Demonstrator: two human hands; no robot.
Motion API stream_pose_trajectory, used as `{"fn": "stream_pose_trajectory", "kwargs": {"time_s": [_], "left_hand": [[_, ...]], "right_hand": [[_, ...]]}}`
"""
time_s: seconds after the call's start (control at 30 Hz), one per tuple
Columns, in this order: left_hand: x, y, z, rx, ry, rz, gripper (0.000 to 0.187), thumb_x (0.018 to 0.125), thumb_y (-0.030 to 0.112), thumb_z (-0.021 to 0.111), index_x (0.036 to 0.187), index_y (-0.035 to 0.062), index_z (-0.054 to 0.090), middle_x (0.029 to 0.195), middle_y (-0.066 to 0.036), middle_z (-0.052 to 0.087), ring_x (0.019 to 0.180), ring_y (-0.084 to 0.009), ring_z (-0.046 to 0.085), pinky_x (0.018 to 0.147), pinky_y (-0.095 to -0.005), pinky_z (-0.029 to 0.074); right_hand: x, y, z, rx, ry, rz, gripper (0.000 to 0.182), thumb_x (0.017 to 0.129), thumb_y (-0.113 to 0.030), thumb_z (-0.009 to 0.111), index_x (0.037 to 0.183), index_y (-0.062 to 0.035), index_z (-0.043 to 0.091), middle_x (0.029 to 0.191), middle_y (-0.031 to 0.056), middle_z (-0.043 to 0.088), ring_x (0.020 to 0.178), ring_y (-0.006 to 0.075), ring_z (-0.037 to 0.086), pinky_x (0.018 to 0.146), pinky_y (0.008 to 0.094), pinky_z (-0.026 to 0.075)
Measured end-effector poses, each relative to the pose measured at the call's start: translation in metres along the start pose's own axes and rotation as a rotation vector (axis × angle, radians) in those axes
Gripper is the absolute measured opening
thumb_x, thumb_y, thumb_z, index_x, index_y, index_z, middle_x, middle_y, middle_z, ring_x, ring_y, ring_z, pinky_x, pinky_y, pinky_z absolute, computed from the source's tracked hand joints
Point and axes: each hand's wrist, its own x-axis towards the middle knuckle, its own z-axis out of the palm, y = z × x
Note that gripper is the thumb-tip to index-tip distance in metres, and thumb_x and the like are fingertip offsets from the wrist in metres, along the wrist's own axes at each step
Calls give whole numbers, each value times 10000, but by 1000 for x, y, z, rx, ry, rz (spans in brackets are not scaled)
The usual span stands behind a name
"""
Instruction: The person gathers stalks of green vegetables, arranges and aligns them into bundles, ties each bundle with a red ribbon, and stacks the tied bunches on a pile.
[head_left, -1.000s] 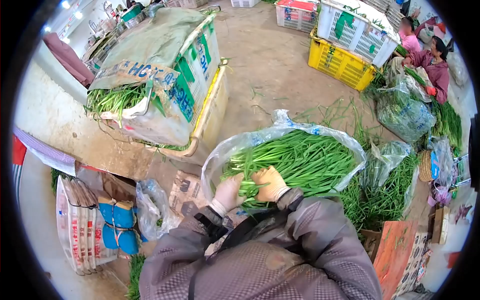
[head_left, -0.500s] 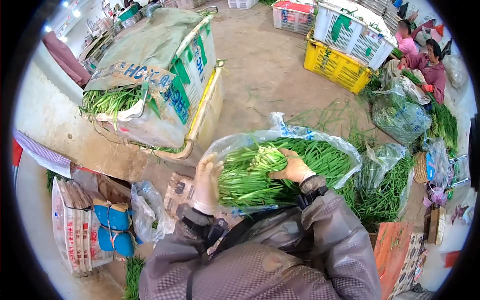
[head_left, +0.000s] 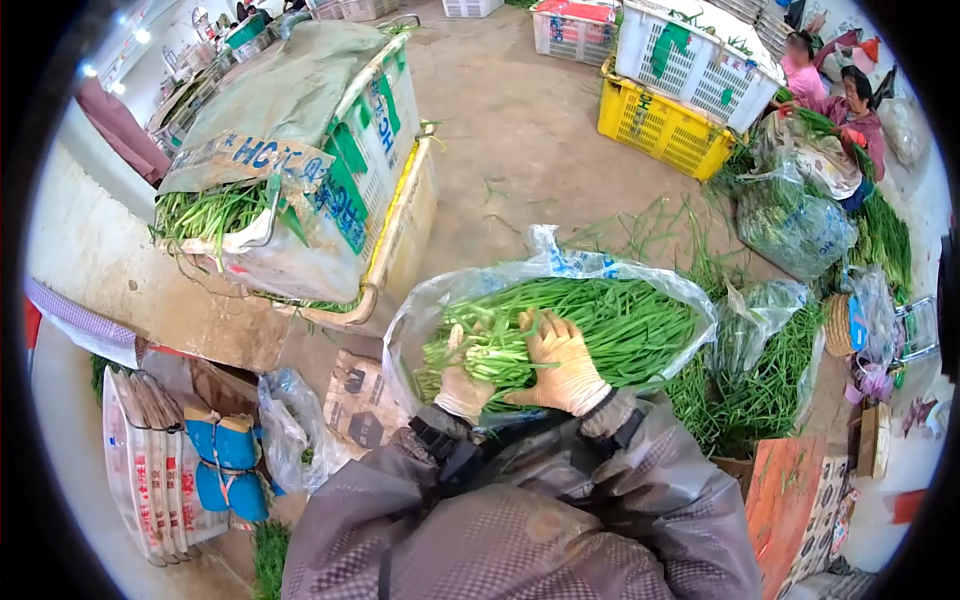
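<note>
Long green garlic chives (head_left: 630,325) lie in a clear plastic bag (head_left: 690,290) in front of me, pale stem ends toward the left. My left hand (head_left: 462,388), in a thin pale glove, is closed around the stem ends of a bunch (head_left: 500,352). My right hand (head_left: 565,368), gloved the same way, grips this bunch from the right, thumb on the near side and fingers over the top. The undersides of both hands are hidden among the stalks.
Stacked crates (head_left: 385,170) of greens under a cloth stand at the left front. A yellow crate (head_left: 665,120) carries a white one farther off. More chives (head_left: 765,390) lie to my right. Two people sit at the far right, near a filled bag (head_left: 795,230). Blue bundles (head_left: 225,465) sit lower left.
My left hand has moved right, from the bag's left rim onto the pale stem ends, and closed on them. My right hand has shifted slightly left and lower over the bunch.
</note>
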Motion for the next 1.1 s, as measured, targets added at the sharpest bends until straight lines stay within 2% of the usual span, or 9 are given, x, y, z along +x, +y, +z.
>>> {"fn": "stream_pose_trajectory", "kwargs": {"time_s": [0.1,0.23,0.3,0.5,0.6,0.77,0.87,0.97,1.1], "left_hand": [[-5,3,7,77,-97,-19,497,1008,449,441,1321,77,547,1282,-129,604,1188,-279,559,1041,-474,430],[0,-1,10,151,-30,1,504,1016,455,425,1348,89,524,1326,-115,580,1210,-273,546,1059,-466,419],[-10,-5,32,190,-10,-34,526,1018,469,415,1378,93,489,1356,-105,556,1224,-265,536,1057,-451,424],[-21,-4,45,198,-159,-171,491,1014,406,448,1409,115,440,1370,-84,553,1199,-274,568,1016,-467,472],[-19,-34,45,215,-211,30,475,936,370,615,1327,128,495,1203,-50,632,1134,-225,596,1005,-441,474],[-26,-16,45,347,-311,-200,424,861,142,579,1267,21,549,1383,-116,510,1316,-265,443,1112,-456,349],[-14,11,4,694,-17,-36,374,827,-24,501,1195,-43,566,1348,-162,517,1140,-296,579,985,-413,488],[6,14,-14,778,269,237,496,805,-95,564,1289,-6,498,1341,-196,512,1049,-258,614,864,-370,547],[28,13,-14,1032,37,257,644,841,-44,630,1435,9,387,1364,-190,512,1110,-196,587,927,-326,518]], "right_hand": [[-5,-3,-26,-121,-98,134,1259,543,-647,817,1405,124,319,1447,271,381,1361,409,360,1139,506,263],[13,-9,-45,-53,29,-83,1377,517,-609,853,1509,40,152,1509,298,293,1426,439,264,1177,533,183],[27,-10,-32,-38,-4,-211,1406,507,-630,833,1528,16,114,1449,287,369,1378,434,329,1158,547,202],[26,4,-25,337,67,-386,1095,613,-253,824,1513,-33,239,1057,219,623,1025,379,599,949,441,468],[15,19,-31,400,55,-273,897,624,-179,769,1443,-96,413,981,199,651,925,375,633,861,439,511],[13,51,-29,854,23,-9,558,704,-182,806,1210,-50,610,961,70,694,848,168,669,810,279,533],[13,56,-43,1042,17,75,504,724,-78,762,1197,-10,601,948,19,679,851,74,612,807,239,511],[13,48,-54,1045,38,62,515,711,-92,770,1193,-12,604,949,36,684,859,96,621,809,263,513],[19,45,-42,786,84,14,507,693,-168,766,1164,-59,614,922,104,677,846,221,655,801,329,520]]}}
